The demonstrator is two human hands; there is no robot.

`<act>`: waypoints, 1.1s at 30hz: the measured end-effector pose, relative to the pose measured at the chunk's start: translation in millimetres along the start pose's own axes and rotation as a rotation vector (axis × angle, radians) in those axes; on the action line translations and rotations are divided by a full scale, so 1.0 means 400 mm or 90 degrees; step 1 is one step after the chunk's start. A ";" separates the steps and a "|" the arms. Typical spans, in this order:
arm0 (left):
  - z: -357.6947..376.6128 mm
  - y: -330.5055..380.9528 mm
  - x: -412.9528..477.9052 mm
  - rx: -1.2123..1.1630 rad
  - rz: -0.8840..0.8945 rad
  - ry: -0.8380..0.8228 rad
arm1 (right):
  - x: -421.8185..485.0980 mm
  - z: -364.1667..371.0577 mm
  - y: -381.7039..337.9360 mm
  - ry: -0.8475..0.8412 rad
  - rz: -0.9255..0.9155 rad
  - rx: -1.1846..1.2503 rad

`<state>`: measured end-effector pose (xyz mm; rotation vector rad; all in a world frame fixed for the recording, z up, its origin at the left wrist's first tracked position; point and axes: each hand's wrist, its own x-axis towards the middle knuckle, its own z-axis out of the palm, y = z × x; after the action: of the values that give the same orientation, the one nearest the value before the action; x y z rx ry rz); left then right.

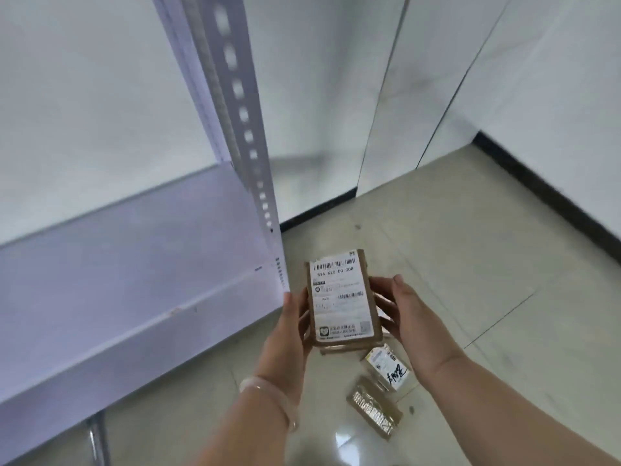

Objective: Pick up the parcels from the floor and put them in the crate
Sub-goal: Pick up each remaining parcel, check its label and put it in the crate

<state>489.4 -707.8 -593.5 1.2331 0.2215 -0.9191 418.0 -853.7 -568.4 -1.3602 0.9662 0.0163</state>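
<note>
A brown cardboard parcel (342,299) with a white shipping label is held up in front of me, above the floor. My left hand (290,334) grips its left edge, and my right hand (408,317) holds its right side with fingers curled behind it. Beneath it on the tiled floor lie a small white parcel with black handwriting (389,366) and a brown taped parcel (374,406). The edge of another brown parcel (336,348) shows just under the held one. No crate is in view.
A white metal shelving unit (134,264) with a perforated upright post (248,136) fills the left side. White walls with a black skirting board (551,200) enclose the corner behind. Beige floor tiles (487,264) stretch to the right.
</note>
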 end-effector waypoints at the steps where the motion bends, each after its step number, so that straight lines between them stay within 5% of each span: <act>1: 0.028 0.062 -0.054 0.004 0.017 -0.013 | -0.059 -0.007 -0.060 0.013 -0.031 -0.015; 7: 0.154 0.391 -0.409 0.084 0.162 -0.049 | -0.447 0.005 -0.389 0.036 -0.171 -0.009; 13: 0.130 0.551 -0.770 0.056 0.274 -0.026 | -0.797 0.084 -0.563 -0.063 -0.310 -0.085; 25: -0.211 0.472 -1.313 -0.010 0.377 0.183 | -1.261 0.367 -0.463 -0.292 -0.374 -0.165; 33: -0.575 0.468 -1.601 -0.055 0.431 0.310 | -1.493 0.737 -0.388 -0.427 -0.392 -0.231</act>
<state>287.2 -191.8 -156.7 1.3129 0.2034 -0.0178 289.8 -351.0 -122.7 -1.7756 -0.0405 0.1767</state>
